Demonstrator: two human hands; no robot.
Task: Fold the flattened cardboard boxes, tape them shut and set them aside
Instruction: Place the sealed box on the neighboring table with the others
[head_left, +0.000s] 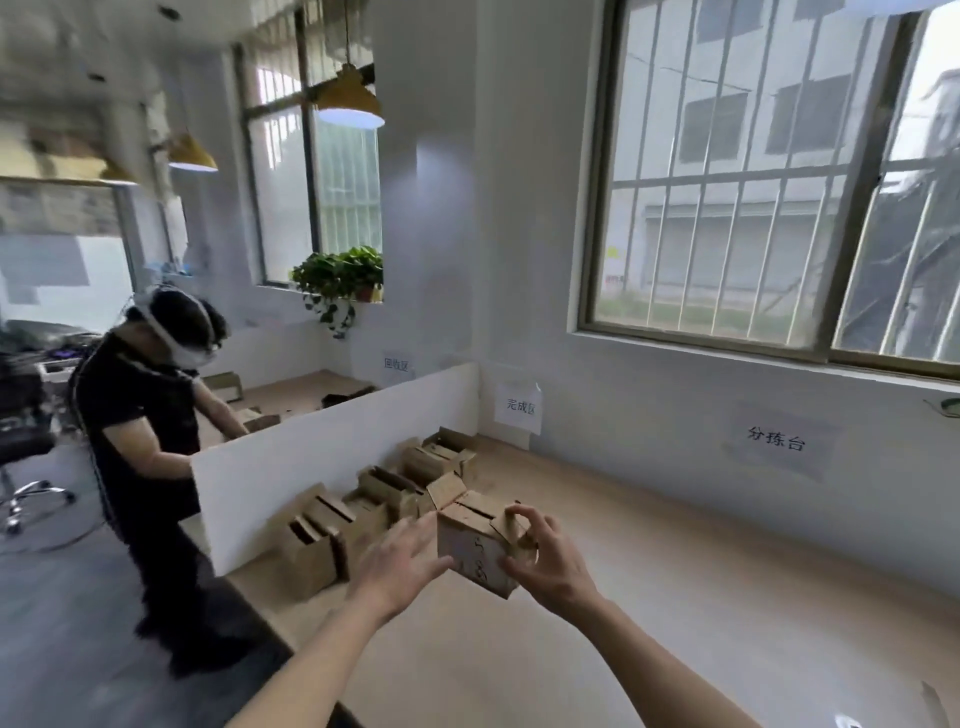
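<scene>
I hold a small brown cardboard box (470, 548) in the air above the wooden table (675, 597). Its top flaps stand partly open. My right hand (545, 558) grips the box's right side, with fingers curled over a flap and the thumb on the front face. My left hand (400, 558) is at the box's left side with its fingers spread and straight; whether it touches the cardboard is blurred. Several folded boxes (363, 512) sit in a row behind it, along a white divider.
A white divider panel (311, 457) runs along the table's left edge. Beyond it another person (150, 436) in a black shirt stands at a neighbouring table. Paper labels hang on the wall. A window is at the right. An office chair (26, 457) stands far left.
</scene>
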